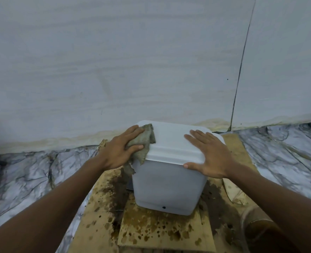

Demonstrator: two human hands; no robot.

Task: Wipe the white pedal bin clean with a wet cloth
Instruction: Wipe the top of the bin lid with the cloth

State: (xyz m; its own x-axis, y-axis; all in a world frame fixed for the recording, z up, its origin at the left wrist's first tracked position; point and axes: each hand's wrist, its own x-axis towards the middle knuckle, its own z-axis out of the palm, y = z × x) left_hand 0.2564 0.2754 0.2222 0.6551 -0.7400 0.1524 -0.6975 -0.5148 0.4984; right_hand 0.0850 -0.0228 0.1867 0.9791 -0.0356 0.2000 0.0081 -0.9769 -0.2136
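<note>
Both hands are resting on the lid of the white pedal bin (167, 187), one of them pressing the wet cloth (145, 141) against it.

The left hand (122, 148) is lying flat, fingers straight, pushing the limp, ragged cloth onto the lid's left edge, a tail of it hanging down the side. The bin is standing upright on stained cardboard (151, 232) close to the wall (114, 61). It is looking like light, stiff, smooth plastic, so it is likely slippery when wet and apt to slide or tip. The right hand (211, 154), spread open with its thumb at the front rim, is steadying it, which seems the best place to brace. Veined marble floor (23, 176) is showing on both sides.
</note>
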